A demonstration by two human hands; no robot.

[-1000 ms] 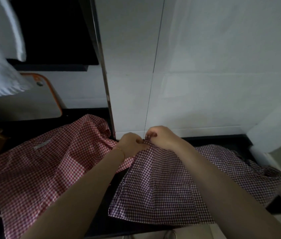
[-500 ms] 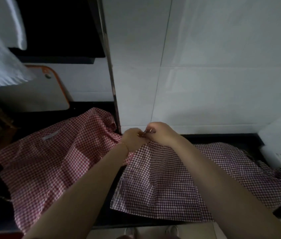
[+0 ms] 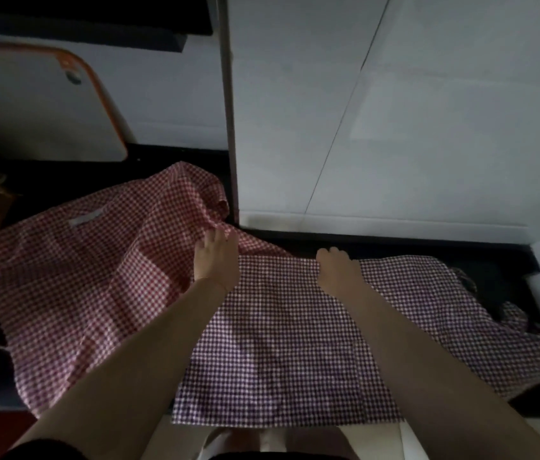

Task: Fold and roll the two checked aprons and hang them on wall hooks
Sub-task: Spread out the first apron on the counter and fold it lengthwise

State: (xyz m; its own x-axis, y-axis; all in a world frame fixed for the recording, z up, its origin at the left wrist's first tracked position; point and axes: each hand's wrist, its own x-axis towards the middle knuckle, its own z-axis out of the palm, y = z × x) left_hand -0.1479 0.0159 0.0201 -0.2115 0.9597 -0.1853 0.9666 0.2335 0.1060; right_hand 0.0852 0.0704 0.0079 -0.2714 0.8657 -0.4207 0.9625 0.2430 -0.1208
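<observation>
Two hands, left hand (image 3: 217,260) and right hand (image 3: 338,267), grip the dark apron's (image 3: 278,343) far edge; we judge folding underway, drawing that edge toward us next.

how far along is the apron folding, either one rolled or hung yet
Early. Nothing is rolled or hung. The red checked apron lies rumpled on the dark counter. The left hand and right hand grip the far edge of the darker checked apron, which lies flat. Folding, rolling and hanging both remain.
</observation>
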